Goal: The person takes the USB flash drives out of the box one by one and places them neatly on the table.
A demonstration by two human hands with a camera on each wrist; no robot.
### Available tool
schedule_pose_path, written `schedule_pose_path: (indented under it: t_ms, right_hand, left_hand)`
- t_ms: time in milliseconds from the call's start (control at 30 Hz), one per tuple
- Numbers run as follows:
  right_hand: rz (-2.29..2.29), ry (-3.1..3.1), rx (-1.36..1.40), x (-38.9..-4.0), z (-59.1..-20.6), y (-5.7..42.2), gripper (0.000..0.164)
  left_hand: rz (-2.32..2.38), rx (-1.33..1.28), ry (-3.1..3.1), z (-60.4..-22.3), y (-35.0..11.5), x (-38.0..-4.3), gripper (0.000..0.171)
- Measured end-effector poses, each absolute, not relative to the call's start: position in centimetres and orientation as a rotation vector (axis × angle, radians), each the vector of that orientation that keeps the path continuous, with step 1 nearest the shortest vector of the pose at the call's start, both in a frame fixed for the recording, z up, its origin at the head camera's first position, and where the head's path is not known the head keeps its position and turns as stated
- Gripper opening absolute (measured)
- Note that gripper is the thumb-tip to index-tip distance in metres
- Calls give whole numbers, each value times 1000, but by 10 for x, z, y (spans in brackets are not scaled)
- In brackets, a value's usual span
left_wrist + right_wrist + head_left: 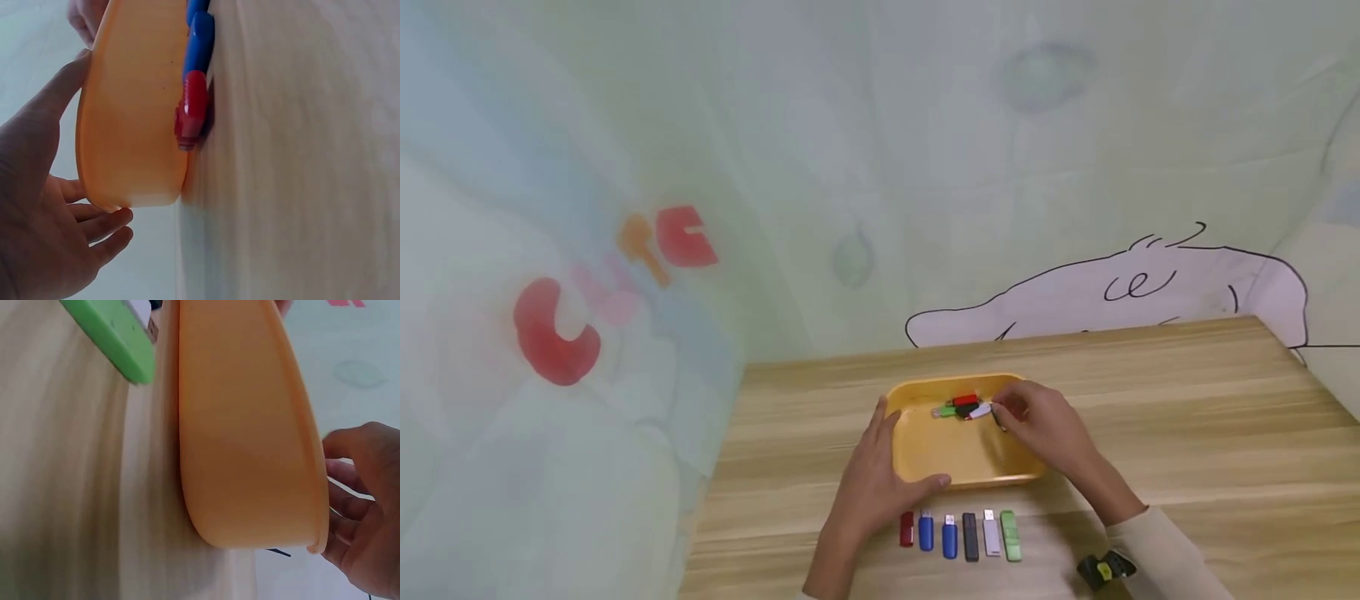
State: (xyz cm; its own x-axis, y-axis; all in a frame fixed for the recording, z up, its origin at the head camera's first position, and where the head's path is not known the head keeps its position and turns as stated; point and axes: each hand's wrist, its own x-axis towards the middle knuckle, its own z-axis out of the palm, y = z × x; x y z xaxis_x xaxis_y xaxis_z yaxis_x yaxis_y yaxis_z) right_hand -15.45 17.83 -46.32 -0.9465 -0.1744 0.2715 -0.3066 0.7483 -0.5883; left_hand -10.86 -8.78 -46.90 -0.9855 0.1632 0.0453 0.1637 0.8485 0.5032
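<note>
Six flash drives (971, 537) lie before a yellow tray (940, 454) between hands (872, 485) (1052, 427)

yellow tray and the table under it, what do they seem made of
Yellow tray: probably moulded plastic with a satin finish, judging by its smooth rounded corners and soft sheen. Table: wood or a wood-look laminate, fairly matte; streaky grain shows, but the look can't settle which.

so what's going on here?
A person's left hand rests on the rim of a yellow tray while the right hand is inside, at a small dark stick; whether it's pinched is unclear. More sticks lie bunched in the tray, and six USB sticks sit in a row on the table in front of it.
</note>
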Motion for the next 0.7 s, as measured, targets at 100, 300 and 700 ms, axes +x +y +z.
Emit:
schedule_pose_path:
  t_ms: [100, 300, 700]
  right_hand:
    - [839, -2772, 531, -163, -467, 179, 20]
    - [461, -2829, 785, -180, -456, 195, 35]
    - [32, -2966, 1042, -187, -422, 218, 46]
  left_hand:
    - [-812, -275, -3013, -470, -90, -108, 119]
    - [-785, -393, -2967, -464, -82, -117, 112]
    - [-762, -527, -2931, -441, -67, -130, 111]
